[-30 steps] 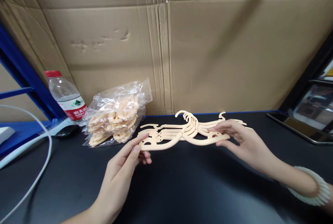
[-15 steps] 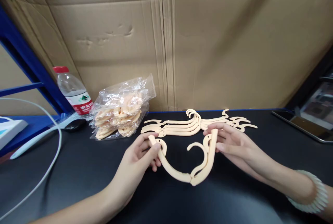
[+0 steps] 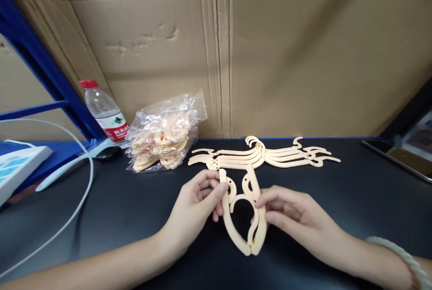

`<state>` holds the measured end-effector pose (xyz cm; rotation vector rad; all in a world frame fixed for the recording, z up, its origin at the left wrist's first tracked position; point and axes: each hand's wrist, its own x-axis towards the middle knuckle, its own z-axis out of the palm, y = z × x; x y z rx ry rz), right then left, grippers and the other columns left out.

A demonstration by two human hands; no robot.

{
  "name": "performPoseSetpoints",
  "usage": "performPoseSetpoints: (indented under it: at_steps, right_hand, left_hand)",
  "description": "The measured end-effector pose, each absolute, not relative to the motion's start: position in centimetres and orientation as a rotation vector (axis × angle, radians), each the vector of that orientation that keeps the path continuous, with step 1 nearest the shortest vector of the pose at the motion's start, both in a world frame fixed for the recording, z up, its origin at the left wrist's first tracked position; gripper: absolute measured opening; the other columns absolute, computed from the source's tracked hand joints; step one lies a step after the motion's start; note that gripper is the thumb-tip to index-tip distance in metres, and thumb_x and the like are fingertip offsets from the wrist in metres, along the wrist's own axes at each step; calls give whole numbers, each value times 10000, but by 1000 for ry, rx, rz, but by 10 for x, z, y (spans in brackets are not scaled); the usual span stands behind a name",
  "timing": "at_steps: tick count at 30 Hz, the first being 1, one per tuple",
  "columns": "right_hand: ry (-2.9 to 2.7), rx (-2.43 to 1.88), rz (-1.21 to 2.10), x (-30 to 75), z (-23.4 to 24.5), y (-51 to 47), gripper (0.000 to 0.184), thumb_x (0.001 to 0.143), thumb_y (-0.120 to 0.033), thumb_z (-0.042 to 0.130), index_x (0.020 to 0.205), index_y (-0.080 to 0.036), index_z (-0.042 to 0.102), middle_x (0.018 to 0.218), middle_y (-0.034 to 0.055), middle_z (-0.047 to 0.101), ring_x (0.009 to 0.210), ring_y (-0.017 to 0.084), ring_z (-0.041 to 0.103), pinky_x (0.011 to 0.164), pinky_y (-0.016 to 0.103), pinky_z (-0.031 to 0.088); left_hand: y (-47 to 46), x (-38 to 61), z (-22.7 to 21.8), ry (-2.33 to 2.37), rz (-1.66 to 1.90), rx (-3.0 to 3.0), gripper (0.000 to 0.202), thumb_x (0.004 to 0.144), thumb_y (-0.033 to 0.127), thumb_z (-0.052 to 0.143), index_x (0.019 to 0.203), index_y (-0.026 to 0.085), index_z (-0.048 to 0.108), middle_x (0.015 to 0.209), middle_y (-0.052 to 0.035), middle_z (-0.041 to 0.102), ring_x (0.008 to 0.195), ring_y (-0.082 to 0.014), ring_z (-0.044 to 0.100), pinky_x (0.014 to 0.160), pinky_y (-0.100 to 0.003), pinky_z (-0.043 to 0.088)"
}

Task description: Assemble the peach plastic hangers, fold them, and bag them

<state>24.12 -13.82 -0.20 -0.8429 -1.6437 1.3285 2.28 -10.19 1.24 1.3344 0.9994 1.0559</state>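
A cream plastic folding hanger (image 3: pixel 241 231) is held between both hands over the black tabletop (image 3: pixel 135 218), folded almost shut into a narrow V with its hinge pointing toward me. My left hand (image 3: pixel 199 202) pinches the left arm near its tip. My right hand (image 3: pixel 286 213) grips the right arm, fingers closed around it. Just behind them a row of several unfolded cream hangers (image 3: pixel 263 156) lies flat on the table.
A clear plastic bag of cream plastic parts (image 3: pixel 164 139) sits left of the hangers. A water bottle (image 3: pixel 106 112) stands by the blue shelf frame (image 3: pixel 37 65). A white cable (image 3: pixel 64 225) curves at left. Cardboard (image 3: pixel 270 47) lines the back. A tablet (image 3: pixel 401 157) lies at right.
Both hands have brought the hanger's two arms together, folding it from stretched flat into a narrow V, and drawn it nearer to me, away from the row of hangers.
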Motion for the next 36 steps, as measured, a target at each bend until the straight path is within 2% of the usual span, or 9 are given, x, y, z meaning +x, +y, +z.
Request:
performPoseSetpoints:
  at_steps: [4,9,12,15,21,24,28,31,36]
  right_hand:
    - [-1791,-794,1322,241,0,-141,273,965,-265,516,1204,-295,645,1334,70,536,989,180,645,776,303,579]
    - [-1811,-829,1324,242,2,-140,363,957,-261,526,1309,-326,583,1436,65,468,1231,247,541,932,382,543]
    - [-1853,-806,1296,242,3,-143,366,944,-237,544,1302,-305,583,1407,79,501,1210,242,563,951,383,534]
    - [-2007,-875,1120,242,4,-147,414,949,-200,527,1352,-297,509,1277,70,597,1084,197,629,928,354,549]
    - [-2383,-1022,529,246,3,-148,479,983,-271,482,1448,-225,374,1415,102,496,1343,228,407,1105,426,396]
    - [-2432,-1071,383,250,0,-145,498,991,-328,468,1464,-225,350,1442,100,476,1367,247,376,1104,467,394]
    - [-2400,-1082,306,254,-1,-144,412,992,-267,460,1401,-218,444,1403,100,505,1317,236,430,1089,439,416]
    - [-2393,-959,242,253,1,-144,360,971,-169,453,1324,-197,520,1257,99,594,1191,223,515,1016,398,472]
    - [-2459,-870,183,252,0,-143,329,952,-129,448,1258,-154,568,1119,101,635,1123,254,525,983,445,471]
  left_hand:
    - [-101,23,13,990,1097,1316,263,793,357,731,887,151,598,653,37,573,481,-68,505,423,-164,418]
    - [-104,23,15,907,1049,1335,240,769,280,752,918,139,628,809,-37,667,645,-120,602,579,-223,517]
    - [-105,23,13,916,1029,1378,237,761,272,750,920,148,624,878,-62,677,783,-175,635,642,-259,546]
    - [-103,21,10,949,1029,1431,226,782,261,726,944,167,599,862,-45,676,807,-180,638,657,-265,552]
    - [-95,18,6,961,953,1606,127,845,214,623,962,173,655,964,-65,711,887,-204,677,837,-325,537]
    - [-97,14,7,1012,871,1866,233,858,170,569,1056,210,686,1065,-72,715,954,-234,668,877,-360,518]
    - [-109,7,11,970,806,2233,349,863,159,570,1192,246,649,1257,-83,642,1163,-265,581,1005,-389,454]
    - [-117,3,12,814,712,2399,440,866,183,592,1301,248,579,1361,-88,581,1269,-274,511,1084,-405,399]
    - [-117,-1,6,756,551,2630,510,890,243,590,1389,195,494,1444,-98,507,1365,-285,407,1134,-432,356]
